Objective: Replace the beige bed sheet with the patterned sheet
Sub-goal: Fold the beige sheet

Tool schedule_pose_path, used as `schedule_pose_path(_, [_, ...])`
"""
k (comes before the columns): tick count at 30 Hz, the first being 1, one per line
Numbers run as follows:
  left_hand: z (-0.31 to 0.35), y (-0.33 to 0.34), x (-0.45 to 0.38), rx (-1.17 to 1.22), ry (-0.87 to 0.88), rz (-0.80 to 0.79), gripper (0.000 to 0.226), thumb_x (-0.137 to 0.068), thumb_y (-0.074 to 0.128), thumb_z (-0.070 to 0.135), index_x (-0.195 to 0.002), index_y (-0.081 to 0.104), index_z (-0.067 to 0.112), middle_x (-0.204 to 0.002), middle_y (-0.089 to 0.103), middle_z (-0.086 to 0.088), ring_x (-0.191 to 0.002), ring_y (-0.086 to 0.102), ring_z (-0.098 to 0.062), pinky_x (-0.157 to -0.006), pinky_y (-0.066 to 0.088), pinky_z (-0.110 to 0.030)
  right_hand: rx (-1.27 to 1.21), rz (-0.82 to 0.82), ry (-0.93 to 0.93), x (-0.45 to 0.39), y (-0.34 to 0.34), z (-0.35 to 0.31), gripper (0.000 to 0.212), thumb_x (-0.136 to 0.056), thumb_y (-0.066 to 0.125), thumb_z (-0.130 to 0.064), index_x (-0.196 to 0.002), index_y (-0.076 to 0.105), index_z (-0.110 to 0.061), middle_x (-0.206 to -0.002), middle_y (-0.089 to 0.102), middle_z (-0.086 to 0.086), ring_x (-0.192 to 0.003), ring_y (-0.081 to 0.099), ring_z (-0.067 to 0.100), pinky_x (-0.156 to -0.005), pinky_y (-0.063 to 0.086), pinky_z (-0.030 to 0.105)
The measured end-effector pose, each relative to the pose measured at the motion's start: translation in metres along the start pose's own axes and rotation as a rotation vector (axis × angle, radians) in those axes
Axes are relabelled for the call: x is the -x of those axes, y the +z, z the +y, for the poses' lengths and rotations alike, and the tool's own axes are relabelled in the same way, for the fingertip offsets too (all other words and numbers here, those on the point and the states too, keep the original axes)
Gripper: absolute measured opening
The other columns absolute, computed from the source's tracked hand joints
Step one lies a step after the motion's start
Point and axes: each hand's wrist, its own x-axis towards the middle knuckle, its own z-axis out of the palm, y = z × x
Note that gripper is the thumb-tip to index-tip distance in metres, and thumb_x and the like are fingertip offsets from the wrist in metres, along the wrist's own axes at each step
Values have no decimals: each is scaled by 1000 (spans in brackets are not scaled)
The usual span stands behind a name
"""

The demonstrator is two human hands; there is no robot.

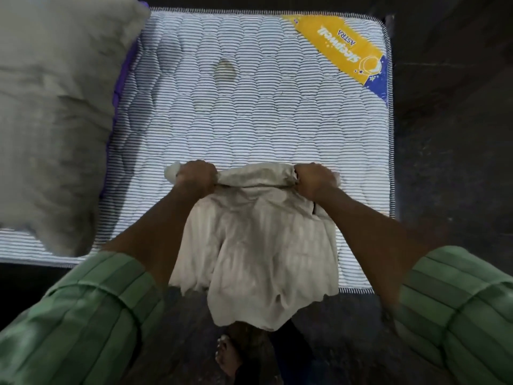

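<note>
Bare striped mattress (249,107) under beige sheet (258,245), bunched between gripping left hand (195,175) and right hand (316,180).

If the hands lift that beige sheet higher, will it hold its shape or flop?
Likely floppy: the beige sheet hangs in soft folds below the left hand and right hand. Probably light, since bunched fistfuls carry it. Its loose bottom edge may drag.

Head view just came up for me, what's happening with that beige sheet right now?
A person in green striped sleeves holds the folded beige sheet by its top edge, left hand and right hand each gripping one end. The sheet hangs down over the near edge of the bare striped mattress. A grey pillow sits at the left. No patterned sheet is in view.
</note>
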Motion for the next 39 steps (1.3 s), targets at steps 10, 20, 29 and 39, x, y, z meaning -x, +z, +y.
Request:
schedule_pose_path(10, [-45, -67, 211, -8, 192, 115, 22, -96, 52, 28, -116, 61, 26, -114, 67, -9, -110, 64, -32, -89, 51, -42, 12, 11, 37, 197, -82, -59, 48, -80, 81, -37, -117, 66, -10, -120, 68, 16, -114, 65, 36, -89, 53, 43])
schedule_pose_path(20, [-69, -201, 383, -32, 195, 267, 36, -93, 58, 18, -129, 60, 17, -128, 63, -12, -119, 60, -32, -95, 48, -38, -49, 261, 49, 386, -201, -105, 31, -82, 63, -24, -110, 67, -12, -119, 65, 18, -114, 62, 40, -87, 53, 43])
schedule_pose_path(29, [-82, -306, 473, 46, 82, 640, 48, -89, 60, 13, -131, 63, 34, -126, 65, -10, -114, 64, -35, -92, 52, -44, -86, 482, 55, 457, -296, -121, 27, -85, 58, -12, -110, 69, -13, -121, 66, 17, -115, 63, 39, -92, 53, 44])
schedule_pose_path(39, [-93, -399, 451, 24, 96, 700, 50, -92, 61, 13, -137, 60, 36, -131, 61, -9, -119, 61, -35, -95, 49, -43, -71, 617, 73, 436, -385, -124, 30, -89, 53, -9, -114, 67, -17, -125, 63, 16, -117, 61, 40, -94, 51, 46])
